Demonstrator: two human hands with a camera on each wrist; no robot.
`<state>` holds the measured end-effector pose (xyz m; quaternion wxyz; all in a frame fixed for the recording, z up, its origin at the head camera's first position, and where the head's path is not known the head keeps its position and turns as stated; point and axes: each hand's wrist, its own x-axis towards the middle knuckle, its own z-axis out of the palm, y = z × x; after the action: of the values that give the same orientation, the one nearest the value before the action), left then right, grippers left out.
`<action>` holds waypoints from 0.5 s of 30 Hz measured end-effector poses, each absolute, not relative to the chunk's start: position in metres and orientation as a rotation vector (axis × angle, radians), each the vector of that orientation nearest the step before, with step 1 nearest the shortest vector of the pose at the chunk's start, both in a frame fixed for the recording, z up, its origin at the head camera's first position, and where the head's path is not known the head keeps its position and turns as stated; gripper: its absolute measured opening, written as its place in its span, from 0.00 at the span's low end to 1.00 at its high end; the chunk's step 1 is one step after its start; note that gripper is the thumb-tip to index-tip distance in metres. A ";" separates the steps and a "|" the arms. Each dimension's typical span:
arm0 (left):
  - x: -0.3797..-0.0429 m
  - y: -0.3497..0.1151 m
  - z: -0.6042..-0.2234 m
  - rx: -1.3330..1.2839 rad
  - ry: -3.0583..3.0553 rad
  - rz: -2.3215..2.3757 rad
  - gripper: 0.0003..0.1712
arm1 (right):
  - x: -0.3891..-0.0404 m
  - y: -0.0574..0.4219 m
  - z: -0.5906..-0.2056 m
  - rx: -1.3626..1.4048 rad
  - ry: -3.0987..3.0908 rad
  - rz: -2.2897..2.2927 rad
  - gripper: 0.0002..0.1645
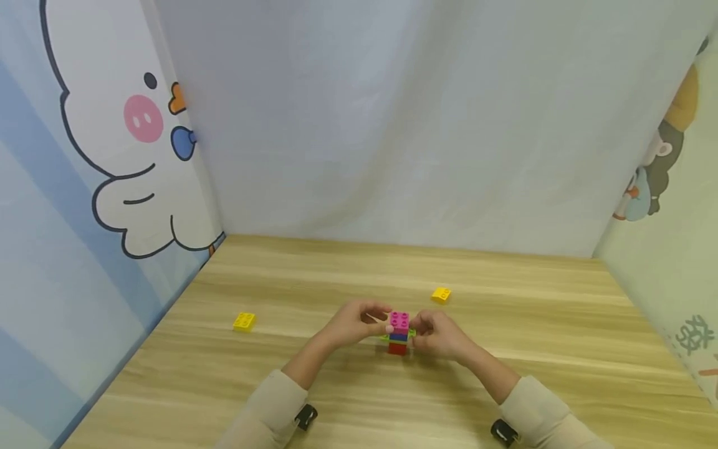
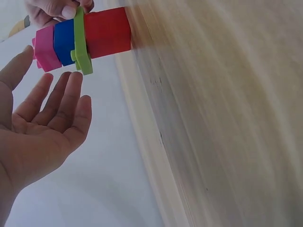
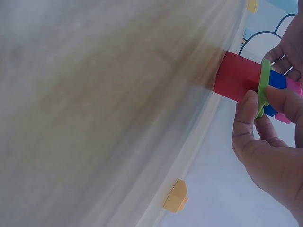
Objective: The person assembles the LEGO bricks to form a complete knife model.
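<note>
The left hand (image 1: pixel 353 324) curved loosely beside a tower of red, blue and pink plastic blocks (image 1: pixel 398 337), thumb and fingers apart; the right hand (image 1: pixel 443 337) pinched the tower's flat lime-green plastic crosspiece (image 3: pixel 264 80). The tower stood on the wood-grain table (image 1: pixel 168 374), long axis vertical, pink studs (image 1: pixel 404 316) upward.

A pink block (image 1: pixel 399 321), a blue block (image 2: pixel 64 41), a lime-green piece (image 2: pixel 81 42) and a red block (image 2: pixel 109 32) are each one solid colour, two yellow blocks (image 1: pixel 244 322) match, the tan tabletop (image 1: pixel 213 386) has streaked wood grain, and the sleeves (image 1: pixel 266 402) are cream.
</note>
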<state>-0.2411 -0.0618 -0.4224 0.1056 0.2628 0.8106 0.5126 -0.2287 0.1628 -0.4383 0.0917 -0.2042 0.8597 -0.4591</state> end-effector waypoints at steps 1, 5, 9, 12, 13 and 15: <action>-0.240 -0.064 -0.424 0.770 2.399 1.509 0.21 | -0.228 0.162 -0.439 -0.610 2.551 -1.365 0.13; -0.241 -0.073 -0.431 0.738 2.437 1.475 0.23 | -0.227 0.162 -0.440 -0.611 2.555 -1.360 0.14; -0.240 -0.082 -0.432 0.708 2.475 1.443 0.23 | -0.226 0.162 -0.440 -0.604 2.560 -1.367 0.16; -0.240 -0.088 -0.433 0.699 2.504 1.439 0.23 | -0.226 0.161 -0.440 -0.593 2.560 -1.373 0.16; -0.240 -0.090 -0.433 0.699 2.508 1.440 0.23 | -0.226 0.161 -0.440 -0.586 2.560 -1.375 0.16; -0.239 -0.093 -0.433 0.690 2.514 1.443 0.23 | -0.226 0.161 -0.440 -0.578 2.562 -1.368 0.16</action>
<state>-0.2390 -0.0933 -0.4332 0.0808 0.2309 0.8410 0.4826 -0.2258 0.1606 -0.4401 0.0901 -0.1944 0.8616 -0.4602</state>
